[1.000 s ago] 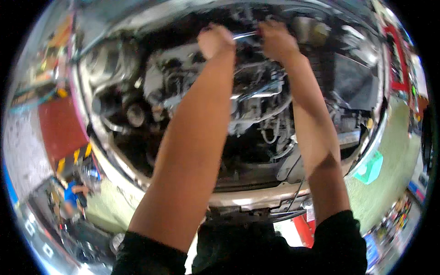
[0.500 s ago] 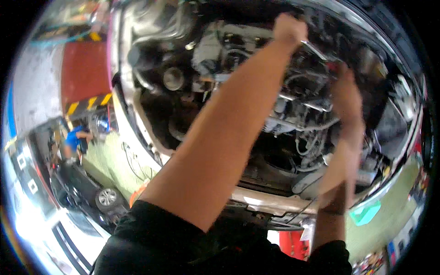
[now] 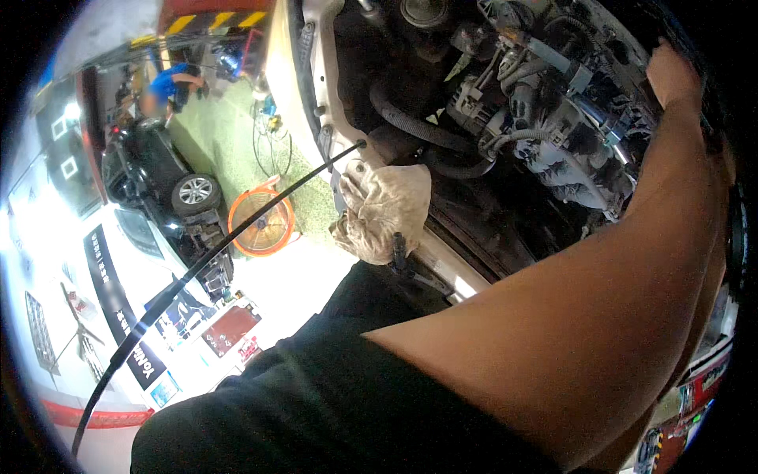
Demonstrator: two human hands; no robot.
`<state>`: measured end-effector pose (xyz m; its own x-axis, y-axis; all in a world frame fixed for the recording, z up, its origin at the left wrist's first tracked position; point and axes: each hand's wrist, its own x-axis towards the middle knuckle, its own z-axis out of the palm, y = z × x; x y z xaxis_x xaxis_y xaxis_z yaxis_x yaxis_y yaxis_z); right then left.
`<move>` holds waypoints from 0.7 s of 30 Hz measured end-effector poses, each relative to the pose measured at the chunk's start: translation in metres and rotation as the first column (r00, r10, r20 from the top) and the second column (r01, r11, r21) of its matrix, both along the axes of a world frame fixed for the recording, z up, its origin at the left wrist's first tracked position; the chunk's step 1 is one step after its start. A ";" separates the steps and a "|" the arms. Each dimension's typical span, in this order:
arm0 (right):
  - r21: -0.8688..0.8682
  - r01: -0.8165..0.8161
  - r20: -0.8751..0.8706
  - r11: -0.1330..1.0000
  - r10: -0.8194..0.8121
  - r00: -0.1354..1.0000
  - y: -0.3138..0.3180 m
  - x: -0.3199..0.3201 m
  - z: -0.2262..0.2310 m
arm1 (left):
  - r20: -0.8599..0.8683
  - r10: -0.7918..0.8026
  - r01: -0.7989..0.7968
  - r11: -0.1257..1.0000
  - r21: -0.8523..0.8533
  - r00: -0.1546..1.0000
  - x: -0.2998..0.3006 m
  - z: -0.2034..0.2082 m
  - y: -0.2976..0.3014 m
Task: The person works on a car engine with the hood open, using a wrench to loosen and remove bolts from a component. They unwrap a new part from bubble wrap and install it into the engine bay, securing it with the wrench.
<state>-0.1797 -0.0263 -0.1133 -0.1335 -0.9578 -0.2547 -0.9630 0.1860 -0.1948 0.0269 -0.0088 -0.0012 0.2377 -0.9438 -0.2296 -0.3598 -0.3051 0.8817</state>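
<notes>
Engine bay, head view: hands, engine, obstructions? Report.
Left hand near the engine, grip unclear; right hand not visible. Left arm hides part of the bay. Crumpled cloth on the front frame.

Orange-rimmed fan (image 3: 262,222), green floor (image 3: 233,146), dark car (image 3: 150,158) — person in blue (image 3: 169,81) nearby

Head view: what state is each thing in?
Left hand: beyond the engine, grip unclear
Right hand: not visible
Engine: exposed
Ribbed hose: bent
Rag: crumpled, draped over the car's front edge
Black rod: slanting
Orange fan: spinning or stopped, can't tell
</notes>
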 end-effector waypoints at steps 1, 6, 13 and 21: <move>0.001 0.001 0.004 1.000 -0.001 1.000 -0.001 0.004 0.001 | 0.009 -0.007 0.008 1.000 -0.013 1.000 0.002 0.007 0.004; 0.012 -0.002 0.026 1.000 0.002 1.000 -0.013 0.026 -0.006 | 0.048 -0.022 0.025 0.998 -0.057 0.999 0.013 0.023 0.013; 0.001 0.018 0.041 1.000 -0.018 0.999 -0.023 0.031 -0.010 | 0.077 -0.062 0.070 0.992 -0.105 0.995 0.017 0.037 0.022; 0.009 0.023 0.041 1.000 -0.023 0.999 -0.026 0.046 -0.006 | 0.121 -0.078 0.095 0.985 -0.144 0.990 0.021 0.044 0.029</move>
<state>-0.1334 -0.0526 -0.1194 -0.1450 -0.9524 -0.2683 -0.9497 0.2100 -0.2321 0.0476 0.0206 0.0432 0.1704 -0.9835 -0.0605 -0.4804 -0.1366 0.8664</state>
